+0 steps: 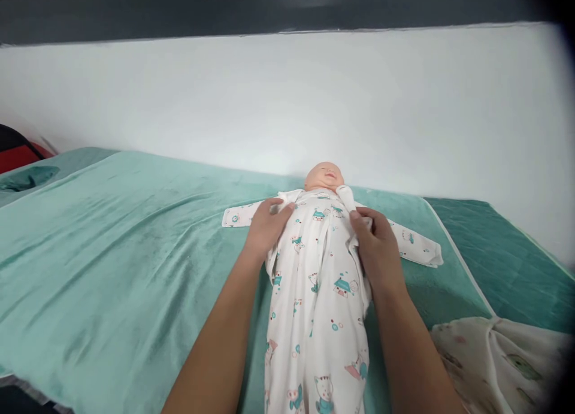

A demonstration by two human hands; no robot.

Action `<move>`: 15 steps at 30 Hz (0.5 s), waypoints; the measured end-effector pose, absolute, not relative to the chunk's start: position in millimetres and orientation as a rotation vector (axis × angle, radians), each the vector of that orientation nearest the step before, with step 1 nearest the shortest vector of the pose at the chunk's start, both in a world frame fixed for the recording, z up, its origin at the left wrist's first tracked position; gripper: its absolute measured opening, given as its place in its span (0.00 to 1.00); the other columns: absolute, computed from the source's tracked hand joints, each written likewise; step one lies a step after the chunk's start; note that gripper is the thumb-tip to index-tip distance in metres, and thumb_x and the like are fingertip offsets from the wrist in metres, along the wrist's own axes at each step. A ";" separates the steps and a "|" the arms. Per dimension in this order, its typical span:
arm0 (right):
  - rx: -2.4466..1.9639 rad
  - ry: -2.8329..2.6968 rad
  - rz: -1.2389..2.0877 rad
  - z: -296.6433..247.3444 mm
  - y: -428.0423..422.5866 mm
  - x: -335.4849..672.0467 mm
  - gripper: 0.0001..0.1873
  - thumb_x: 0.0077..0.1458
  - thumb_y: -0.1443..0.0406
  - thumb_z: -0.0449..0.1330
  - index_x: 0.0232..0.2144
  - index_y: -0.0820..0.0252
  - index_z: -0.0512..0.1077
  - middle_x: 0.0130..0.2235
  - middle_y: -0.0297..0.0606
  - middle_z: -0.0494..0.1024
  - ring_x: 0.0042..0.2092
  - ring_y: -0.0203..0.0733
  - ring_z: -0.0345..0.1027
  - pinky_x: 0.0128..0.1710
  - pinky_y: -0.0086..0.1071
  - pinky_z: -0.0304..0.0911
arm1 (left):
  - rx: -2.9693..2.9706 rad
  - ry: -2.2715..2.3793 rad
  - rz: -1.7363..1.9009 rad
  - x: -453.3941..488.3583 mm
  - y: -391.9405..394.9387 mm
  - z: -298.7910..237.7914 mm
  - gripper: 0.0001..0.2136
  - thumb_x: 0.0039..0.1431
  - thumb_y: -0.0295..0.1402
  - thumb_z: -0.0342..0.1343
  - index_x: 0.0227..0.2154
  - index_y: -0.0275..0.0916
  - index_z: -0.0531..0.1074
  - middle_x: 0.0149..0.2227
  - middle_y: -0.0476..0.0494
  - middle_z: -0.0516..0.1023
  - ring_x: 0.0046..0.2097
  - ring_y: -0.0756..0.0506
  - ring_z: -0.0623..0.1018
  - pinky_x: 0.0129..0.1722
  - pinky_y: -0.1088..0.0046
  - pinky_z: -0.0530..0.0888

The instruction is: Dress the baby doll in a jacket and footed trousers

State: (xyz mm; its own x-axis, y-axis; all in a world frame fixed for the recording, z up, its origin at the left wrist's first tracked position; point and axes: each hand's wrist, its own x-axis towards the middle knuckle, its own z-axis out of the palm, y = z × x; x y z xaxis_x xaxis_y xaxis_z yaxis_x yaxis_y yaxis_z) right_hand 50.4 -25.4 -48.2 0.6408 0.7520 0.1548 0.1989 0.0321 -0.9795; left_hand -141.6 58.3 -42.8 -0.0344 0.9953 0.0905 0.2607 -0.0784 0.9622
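A baby doll (324, 175) lies on its back, its head by the white wall. White baby clothes (317, 276) with animal and house prints cover its body, and their lower end runs out of view. Long sleeves stretch out to both sides. My left hand (268, 227) is at the chest edge on the left, thumb and finger closed on the cloth near the shoulder. On the opposite edge, my right hand (377, 241) pinches the fabric between thumb and curled fingers. A folded white flap (345, 197) rests by the doll's neck.
A light green blanket (135, 240) covers the surface, with a darker green sheet (507, 252) on the right. Crumpled printed cloth (498, 354) lies at the lower right. The wall (269, 102) rises behind. A red and black object (20, 150) stands far left.
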 end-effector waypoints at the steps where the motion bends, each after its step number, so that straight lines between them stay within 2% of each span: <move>1: -1.551 -0.893 0.521 -45.8 -25.8 49.0 0.21 0.49 0.50 0.65 0.42 0.54 0.75 0.45 0.37 0.76 0.45 0.47 0.68 0.47 0.40 0.63 | 1.512 1.383 1.124 -139.2 57.6 -42.4 0.16 0.52 0.47 0.62 0.38 0.42 0.75 0.46 0.43 0.78 0.48 0.41 0.75 0.49 0.66 0.69; 3: -1.613 -0.933 0.556 -44.2 -25.8 49.6 0.23 0.48 0.49 0.66 0.44 0.54 0.75 0.45 0.37 0.76 0.43 0.46 0.68 0.44 0.39 0.63 | 1.618 1.390 1.036 -136.6 58.6 -43.2 0.15 0.55 0.48 0.59 0.37 0.42 0.74 0.48 0.43 0.78 0.50 0.41 0.74 0.51 0.65 0.67; 8: -1.700 -0.897 0.552 -47.2 -22.2 56.2 0.20 0.49 0.49 0.63 0.36 0.57 0.76 0.31 0.32 0.74 0.31 0.39 0.62 0.32 0.33 0.57 | 1.814 1.540 0.951 -139.6 69.3 -51.4 0.12 0.61 0.44 0.52 0.31 0.41 0.70 0.34 0.47 0.79 0.38 0.45 0.75 0.40 0.70 0.68; 12: -1.735 -0.882 0.476 -51.3 -16.3 69.6 0.17 0.50 0.51 0.62 0.32 0.58 0.75 0.29 0.32 0.73 0.30 0.38 0.62 0.32 0.32 0.57 | 1.871 1.774 1.006 -149.8 75.5 -56.3 0.08 0.64 0.40 0.49 0.34 0.43 0.68 0.31 0.47 0.77 0.35 0.43 0.75 0.35 0.70 0.66; 15: -1.828 -0.813 0.352 -60.1 -13.9 97.7 0.15 0.49 0.53 0.61 0.32 0.58 0.75 0.30 0.35 0.75 0.31 0.41 0.65 0.34 0.34 0.59 | 1.869 1.996 0.949 -159.2 76.6 -57.1 0.08 0.65 0.39 0.47 0.39 0.43 0.68 0.33 0.44 0.77 0.38 0.41 0.76 0.34 0.69 0.66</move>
